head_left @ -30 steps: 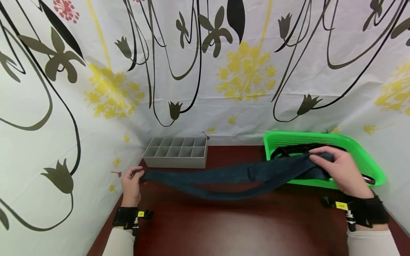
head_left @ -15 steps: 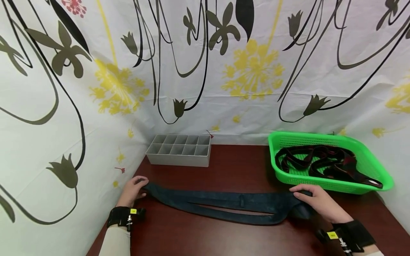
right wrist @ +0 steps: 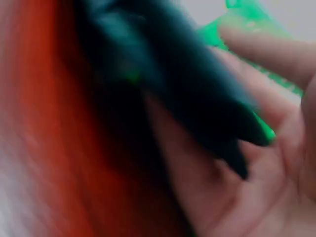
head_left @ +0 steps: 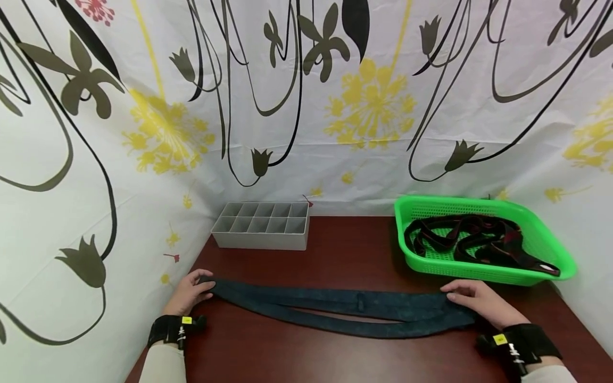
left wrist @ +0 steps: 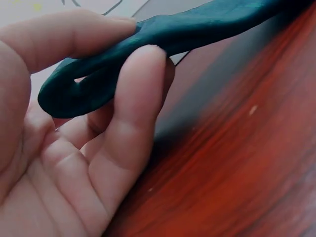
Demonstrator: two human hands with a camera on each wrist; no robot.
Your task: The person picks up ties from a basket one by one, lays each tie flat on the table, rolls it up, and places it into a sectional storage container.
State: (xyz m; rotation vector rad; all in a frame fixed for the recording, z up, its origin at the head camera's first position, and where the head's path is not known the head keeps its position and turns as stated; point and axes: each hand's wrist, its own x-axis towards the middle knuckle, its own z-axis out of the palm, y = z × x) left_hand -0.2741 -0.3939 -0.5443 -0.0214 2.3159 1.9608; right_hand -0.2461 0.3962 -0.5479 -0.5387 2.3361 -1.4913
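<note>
A dark blue-green necktie (head_left: 335, 300), folded back on itself, stretches low over the brown table. A long narrow gap separates its two layers, and a small keeper loop shows on the upper one. My left hand (head_left: 187, 293) pinches the narrow folded end; in the left wrist view that necktie (left wrist: 192, 32) bends into a rounded fold between finger and thumb. At the other end my right hand (head_left: 483, 304) has the necktie (right wrist: 173, 69) between its digits, the tips right at its upper edge. The right wrist view is blurred, with one finger standing apart from the cloth.
Behind the right hand stands a green plastic basket (head_left: 541, 234) with a dark, reddish patterned strap-like cloth (head_left: 503, 244) in it. A grey compartment box (head_left: 261, 242) is at the back left. A printed white sheet (head_left: 311, 175) hangs behind and to the left.
Both hands have come down and toward me, lowering the necktie from in front of the basket to the table. Its right end, drooping earlier, now lies flatter, and the right hand has shifted slightly right.
</note>
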